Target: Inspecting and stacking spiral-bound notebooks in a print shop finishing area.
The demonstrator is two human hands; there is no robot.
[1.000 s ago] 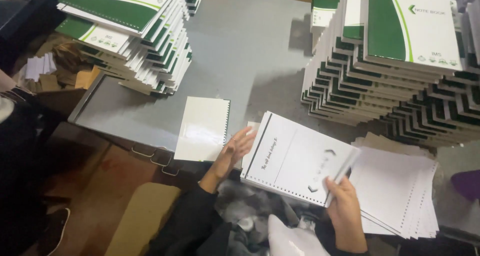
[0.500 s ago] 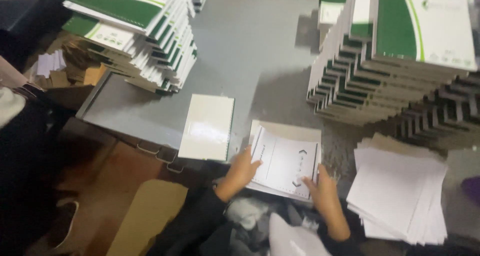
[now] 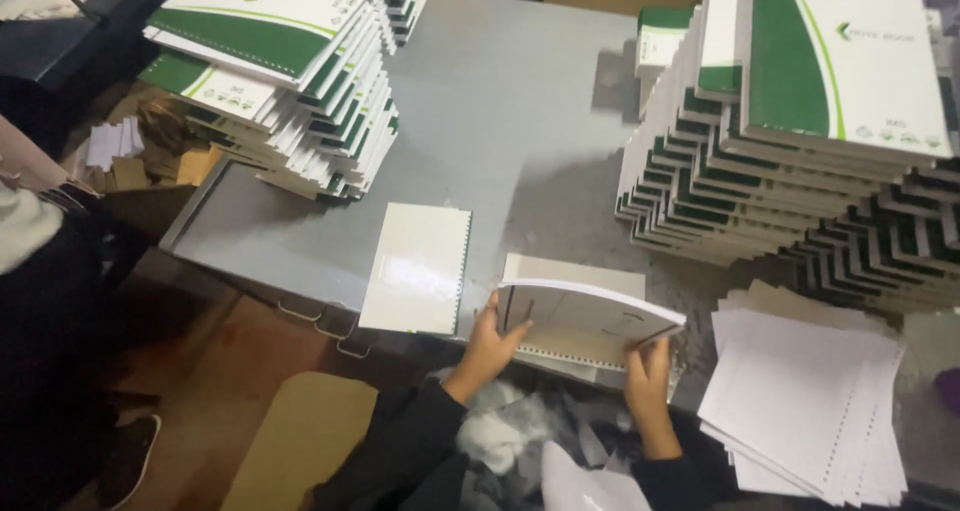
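The left hand (image 3: pixel 490 346) and the right hand (image 3: pixel 648 371) held a white notebook (image 3: pixel 590 316) between them, just above the near edge of the grey table (image 3: pixel 520 121). The left fingers were curled around its left edge. The right fingers were closed on its right corner. The notebook was lifted a bit and tipped, so its white cover faced up, and a row of small holes showed along its near side. Under it lay more white sheets.

A lot looked done already. A tall pile of green and white books (image 3: pixel 800 151) stood on the right of the table, and another pile (image 3: pixel 290 81) stood at the far left. Both piles were many books high.

Some work looked left too. A flat white pad (image 3: pixel 418 268) with holes down one side lay just left of the notebook, touching nothing else. A loose stack of white pages (image 3: pixel 810 411) with holes sat near the right hand, fanned out and not neat. These did not have green covers yet, as far as I could see.

A brown board (image 3: pixel 300 441) rested low by the person's knee
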